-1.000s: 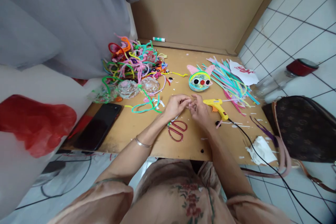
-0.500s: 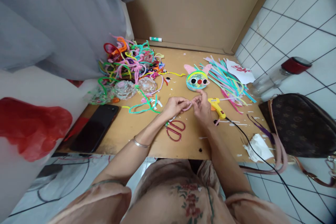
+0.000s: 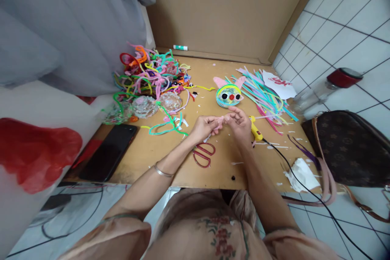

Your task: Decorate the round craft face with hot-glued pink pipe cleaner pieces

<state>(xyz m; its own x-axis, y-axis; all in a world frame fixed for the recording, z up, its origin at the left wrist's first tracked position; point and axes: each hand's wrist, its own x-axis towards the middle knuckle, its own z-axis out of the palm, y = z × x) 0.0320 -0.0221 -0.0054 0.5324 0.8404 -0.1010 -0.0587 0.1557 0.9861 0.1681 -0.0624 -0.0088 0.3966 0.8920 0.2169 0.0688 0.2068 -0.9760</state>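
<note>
My left hand (image 3: 206,127) and my right hand (image 3: 239,124) meet over the middle of the table, fingertips pinched close together. Between them is a short pink pipe cleaner (image 3: 221,118), mostly covered by the fingers. Just beyond the hands stands a round animal head (image 3: 229,96) with pink ears, black-and-white eyes and a red nose. Red-handled scissors (image 3: 204,155) lie by my left wrist, their blades partly hidden. A yellow glue gun (image 3: 256,129) lies right of my right hand, which covers part of it.
Tangled pipe cleaners and clear balls (image 3: 144,106) are heaped at the left, near a black phone (image 3: 109,152). Loose pipe cleaners (image 3: 263,93), a bottle (image 3: 324,91), crumpled tissue (image 3: 302,174) and a brown bag (image 3: 350,146) are at the right. The glue gun's cord (image 3: 292,164) runs off the front edge.
The pink pipe cleaner's curved piece showed between my hands before; now the fingers cover most of it. My right hand has shifted slightly right and hides more of the glue gun.
</note>
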